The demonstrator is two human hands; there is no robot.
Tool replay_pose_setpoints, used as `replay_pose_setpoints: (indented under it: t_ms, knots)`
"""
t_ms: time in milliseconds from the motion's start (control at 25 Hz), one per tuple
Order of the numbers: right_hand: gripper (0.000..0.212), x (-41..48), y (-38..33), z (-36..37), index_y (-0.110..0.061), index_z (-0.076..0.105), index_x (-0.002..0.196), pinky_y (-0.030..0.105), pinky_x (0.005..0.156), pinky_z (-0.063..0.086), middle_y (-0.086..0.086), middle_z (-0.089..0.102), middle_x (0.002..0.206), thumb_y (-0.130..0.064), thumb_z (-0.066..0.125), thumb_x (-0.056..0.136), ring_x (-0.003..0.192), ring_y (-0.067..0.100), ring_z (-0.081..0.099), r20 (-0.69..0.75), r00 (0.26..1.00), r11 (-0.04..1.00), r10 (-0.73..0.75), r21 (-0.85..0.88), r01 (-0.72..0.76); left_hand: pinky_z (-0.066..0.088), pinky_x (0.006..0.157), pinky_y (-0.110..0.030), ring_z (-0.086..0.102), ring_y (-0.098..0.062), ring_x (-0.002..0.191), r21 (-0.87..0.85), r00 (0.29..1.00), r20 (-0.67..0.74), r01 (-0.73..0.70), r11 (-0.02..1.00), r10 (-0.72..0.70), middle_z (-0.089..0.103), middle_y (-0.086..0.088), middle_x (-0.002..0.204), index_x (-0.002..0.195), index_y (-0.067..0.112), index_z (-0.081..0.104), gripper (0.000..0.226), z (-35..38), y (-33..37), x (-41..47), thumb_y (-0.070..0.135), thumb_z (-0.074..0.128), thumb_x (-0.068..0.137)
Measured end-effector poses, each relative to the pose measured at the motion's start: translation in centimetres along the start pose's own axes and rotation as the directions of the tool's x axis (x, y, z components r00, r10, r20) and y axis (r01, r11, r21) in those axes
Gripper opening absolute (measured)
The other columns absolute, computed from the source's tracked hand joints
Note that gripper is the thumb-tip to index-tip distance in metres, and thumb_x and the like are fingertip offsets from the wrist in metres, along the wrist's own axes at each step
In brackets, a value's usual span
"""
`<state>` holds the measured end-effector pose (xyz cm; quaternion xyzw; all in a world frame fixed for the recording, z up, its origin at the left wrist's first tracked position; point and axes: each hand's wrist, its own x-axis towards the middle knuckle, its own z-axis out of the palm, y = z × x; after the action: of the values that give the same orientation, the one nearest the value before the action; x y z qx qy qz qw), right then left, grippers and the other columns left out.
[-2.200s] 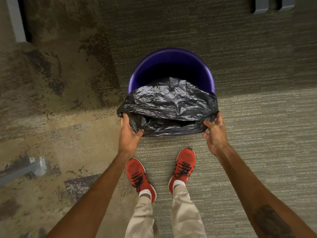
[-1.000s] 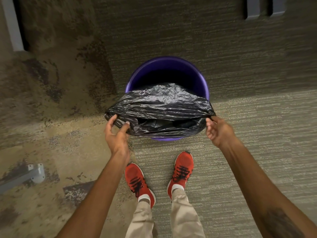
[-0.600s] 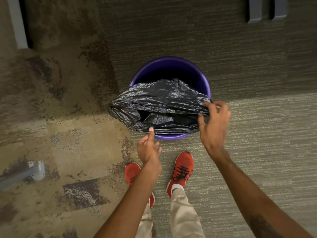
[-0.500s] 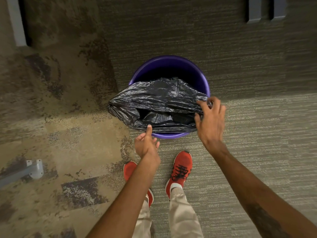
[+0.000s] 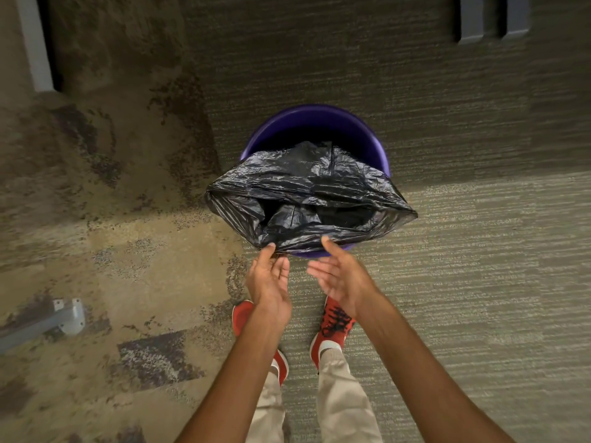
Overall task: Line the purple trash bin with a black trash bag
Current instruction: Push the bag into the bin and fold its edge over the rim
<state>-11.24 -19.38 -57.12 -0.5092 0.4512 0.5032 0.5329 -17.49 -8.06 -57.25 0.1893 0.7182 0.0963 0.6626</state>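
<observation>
Directly ahead of both open hands, the black trash bag (image 5: 307,199) lies draped wide across the purple trash bin's (image 5: 316,123) near rim, left hand (image 5: 268,282) seemingly touching its hem, right hand (image 5: 339,276) just short, neither gripping.

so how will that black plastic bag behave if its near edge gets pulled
The crinkled black plastic trash bag looks thin and floppy, so it will likely stretch and slump rather than hold shape. Its glossy film may slip from fingertips. The round purple plastic bin seems light and could shift with a hard tug.
</observation>
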Motion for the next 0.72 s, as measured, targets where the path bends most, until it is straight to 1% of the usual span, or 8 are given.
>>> replay_pose_setpoints:
  t_ms: [80, 160, 240, 320, 440, 480, 600, 720]
  knots:
    - [0.048, 0.3, 0.3, 0.1, -0.003, 0.06, 0.117, 0.019, 0.047, 0.052, 0.015, 0.075, 0.112, -0.037, 0.075, 0.086, 0.097, 0.025, 0.076, 0.059, 0.997, 0.985, 0.044, 0.164, -0.053, 0.057, 0.062, -0.019, 0.06, -0.013, 0.073, -0.022, 0.999, 0.03, 0.022, 1.0, -0.021, 0.06, -0.005, 0.091, 0.103, 0.006, 0.064, 0.017, -0.1, -0.1, 0.0, 0.007, 0.071, 0.087]
    - [0.042, 0.4, 0.8, -0.3, -0.005, 0.061, 0.114, 0.016, 0.038, 0.047, 0.013, 0.076, 0.109, -0.037, 0.073, 0.089, 0.089, 0.023, 0.077, 0.065, 0.997, 0.978, 0.034, 0.205, -0.046, 0.056, 0.062, -0.019, 0.059, -0.013, 0.075, -0.034, 0.998, 0.051, 0.044, 0.998, -0.043, 0.058, -0.005, 0.094, 0.099, 0.008, 0.064, 0.013, -0.2, 0.0, 0.1, 0.008, 0.07, 0.087]
    - [0.04, 0.4, 0.8, -0.5, -0.008, 0.061, 0.112, 0.015, 0.04, 0.046, 0.013, 0.073, 0.11, -0.04, 0.07, 0.09, 0.088, 0.021, 0.076, 0.03, 0.999, 0.977, -0.017, 0.211, 0.01, 0.056, 0.059, -0.017, 0.059, -0.012, 0.074, -0.051, 0.997, 0.056, 0.053, 0.997, -0.05, 0.058, -0.006, 0.096, 0.099, 0.008, 0.064, 0.013, -0.2, 0.0, 0.2, 0.009, 0.07, 0.088]
    - [0.045, 0.6, 0.0, -0.9, -0.008, 0.059, 0.12, 0.017, 0.046, 0.05, 0.015, 0.067, 0.114, -0.033, 0.075, 0.087, 0.088, 0.016, 0.071, 0.05, 0.997, 0.951, -0.061, 0.307, 0.043, 0.055, 0.056, -0.016, 0.06, -0.011, 0.069, -0.063, 0.997, 0.053, 0.062, 0.996, -0.058, 0.059, -0.007, 0.095, 0.099, 0.007, 0.064, 0.013, -0.3, 0.0, 0.3, 0.008, 0.071, 0.088]
    - [0.034, 1.2, -1.5, -1.6, -0.005, 0.064, 0.103, 0.015, 0.045, 0.05, 0.009, 0.068, 0.089, -0.012, 0.081, 0.075, 0.055, 0.008, 0.061, 0.095, 0.993, 0.877, -0.074, 0.479, 0.02, 0.053, 0.048, -0.015, 0.061, -0.008, 0.054, -0.087, 0.993, 0.057, 0.112, 0.99, -0.107, 0.061, -0.006, 0.086, 0.096, 0.007, 0.064, 0.018, -0.6, 0.2, 0.6, 0.009, 0.077, 0.084]
    - [0.03, 1.4, -1.7, -1.9, -0.005, 0.064, 0.095, 0.016, 0.045, 0.05, 0.008, 0.066, 0.082, -0.008, 0.081, 0.071, 0.05, 0.008, 0.06, 0.072, 0.995, 0.851, -0.076, 0.525, 0.027, 0.052, 0.046, -0.014, 0.061, -0.008, 0.05, -0.105, 0.989, 0.065, 0.137, 0.985, -0.13, 0.063, -0.005, 0.084, 0.092, 0.007, 0.064, 0.018, -0.7, 0.3, 0.7, 0.01, 0.079, 0.083]
    - [0.021, 1.8, -1.7, -3.5, -0.003, 0.064, 0.089, 0.019, 0.053, 0.057, 0.01, 0.068, 0.08, -0.006, 0.079, 0.074, 0.06, 0.014, 0.067, 0.001, 0.997, 0.786, -0.081, 0.614, 0.063, 0.052, 0.045, -0.014, 0.062, -0.007, 0.047, -0.178, 0.979, 0.096, 0.194, 0.965, -0.18, 0.066, -0.006, 0.081, 0.086, 0.006, 0.065, 0.018, -1.2, 0.3, 1.5, 0.016, 0.079, 0.084]
    - [0.015, 2.2, -1.4, -4.9, -0.003, 0.064, 0.092, 0.024, 0.059, 0.061, 0.011, 0.067, 0.086, -0.01, 0.075, 0.086, 0.078, 0.019, 0.066, -0.041, 0.997, 0.763, -0.064, 0.642, 0.075, 0.052, 0.046, -0.015, 0.06, -0.009, 0.051, -0.168, 0.977, 0.083, 0.206, 0.964, -0.195, 0.065, -0.008, 0.084, 0.094, 0.005, 0.063, 0.024, -1.7, -0.2, 2.2, 0.024, 0.076, 0.087]
